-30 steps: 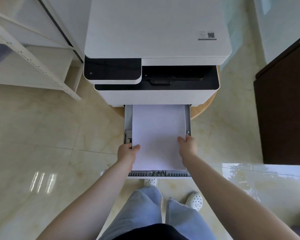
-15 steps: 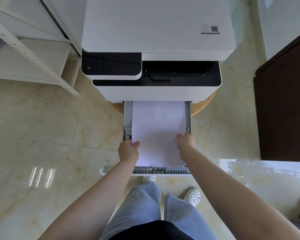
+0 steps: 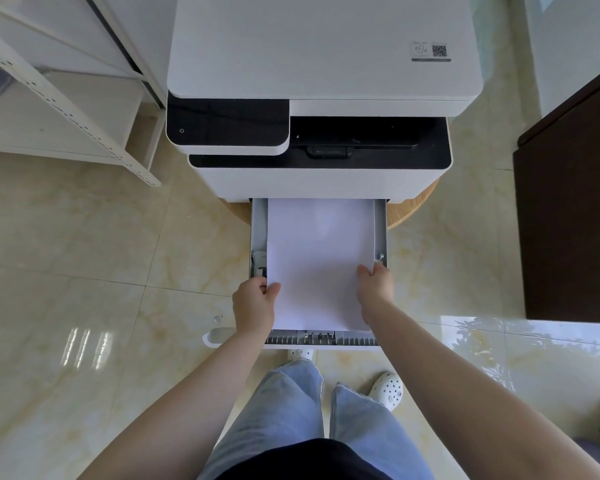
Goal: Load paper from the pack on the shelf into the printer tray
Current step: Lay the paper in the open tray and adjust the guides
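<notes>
Head view, looking down past my own arms: both hands are working the paper stack [image 3: 321,261] into the pulled-out printer tray [image 3: 258,230]. Since a second ago the sheets are sitting further in; the far edge is now tucked under the printer [image 3: 323,98] front, and the near edge is lying just short of the ribbed front lip of the tray.

Left hand [image 3: 255,304] is gripping the stack's left edge, thumb on top, fingers underneath, grip clamped on the paper. Right hand [image 3: 376,284] is doing the same on the right edge, thumb over, grip closed on the sheets beside the right side guide [image 3: 379,257].

Paper is lying between the two side guides, roughly square to the tray, though I cannot tell whether it is fully flat on the tray floor.

Judging from this, the loading itself is nearly done. What is left: letting go, checking the guides are snug against the sheets, then sliding the tray shut. Risk I am watching for is a skewed stack catching on a guide.

Shelf [image 3: 63,109] is standing off to the left; no pack showing on it from here
</notes>
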